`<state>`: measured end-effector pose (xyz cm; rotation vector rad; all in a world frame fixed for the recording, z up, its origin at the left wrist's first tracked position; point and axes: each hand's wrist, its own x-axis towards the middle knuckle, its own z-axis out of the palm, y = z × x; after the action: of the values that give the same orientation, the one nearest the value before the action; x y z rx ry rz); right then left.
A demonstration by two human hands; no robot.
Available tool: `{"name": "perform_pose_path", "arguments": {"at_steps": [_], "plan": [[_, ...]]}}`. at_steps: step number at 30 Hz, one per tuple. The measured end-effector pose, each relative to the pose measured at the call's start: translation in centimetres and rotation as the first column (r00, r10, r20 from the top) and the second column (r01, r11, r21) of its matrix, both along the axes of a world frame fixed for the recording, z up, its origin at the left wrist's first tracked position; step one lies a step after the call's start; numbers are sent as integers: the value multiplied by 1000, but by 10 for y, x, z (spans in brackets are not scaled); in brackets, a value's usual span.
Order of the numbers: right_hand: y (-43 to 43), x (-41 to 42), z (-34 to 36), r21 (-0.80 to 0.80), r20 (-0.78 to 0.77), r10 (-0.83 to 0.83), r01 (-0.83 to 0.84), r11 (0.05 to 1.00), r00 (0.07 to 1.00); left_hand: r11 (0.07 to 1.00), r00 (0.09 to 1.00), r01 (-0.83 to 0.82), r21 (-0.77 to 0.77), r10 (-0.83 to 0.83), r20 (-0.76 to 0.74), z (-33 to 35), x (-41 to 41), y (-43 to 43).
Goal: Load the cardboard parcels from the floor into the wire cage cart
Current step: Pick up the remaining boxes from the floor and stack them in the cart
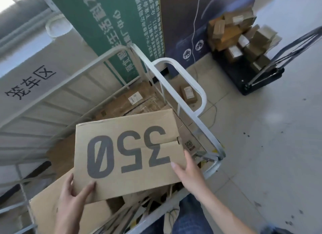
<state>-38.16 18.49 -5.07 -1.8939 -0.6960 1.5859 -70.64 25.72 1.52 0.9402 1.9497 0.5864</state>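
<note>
Over the cart (200,94), the box (129,155) is hanging, left hand (73,197) gripping its near corner, right hand (188,172) bracing the right edge with straight fingers. Placing looks underway; next it's needing a level drop onto the cardboard (122,103) below.

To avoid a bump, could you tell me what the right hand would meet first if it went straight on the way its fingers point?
The right hand touches the 350 box; past its edge, probably the labelled parcel inside the cage cart. Depth is unclear.
</note>
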Motion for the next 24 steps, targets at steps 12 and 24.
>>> {"name": "perform_pose_path", "arguments": {"at_steps": [12,24], "plan": [[0,23,-25,-305,-174,-626,562,769,761,659,658,752,17,-747,-97,38,168,208],[-13,37,-43,-236,8,-676,658,715,737,546,472,803,-238,-827,-305,-138,243,187]]}}
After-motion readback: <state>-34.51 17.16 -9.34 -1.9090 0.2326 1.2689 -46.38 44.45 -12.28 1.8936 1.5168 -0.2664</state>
